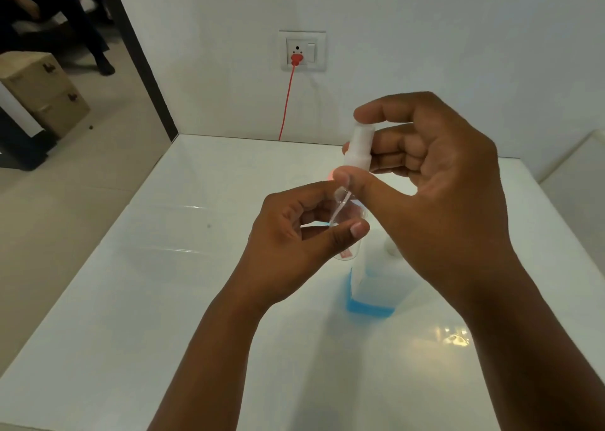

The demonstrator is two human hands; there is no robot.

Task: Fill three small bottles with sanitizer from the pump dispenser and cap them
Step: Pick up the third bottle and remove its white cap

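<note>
The left hand [301, 231] holds a small clear bottle [348, 231] above the tabletop [163, 267], its grip pinching the bottle's upper part between thumb and curled fingers. The right hand [432, 175] is just above it — thumb and fingers pinched on a white spray cap [358, 149], forefinger resting on top. A thin clear dip tube [340, 206] hangs from the cap, slanting down and left toward the bottle; whether its tip is already inside the mouth cannot be told.

So the cap lies directly over the bottle, close but not seated. Cap and tube run near vertical, leaning a little; the bottle's long axis is roughly upright too, mouth up, base down near the dispenser [368, 294] — blue liquid low in it — which stands on the tabletop behind the hands. The bottle looks empty, though it is hard to tell.
</note>
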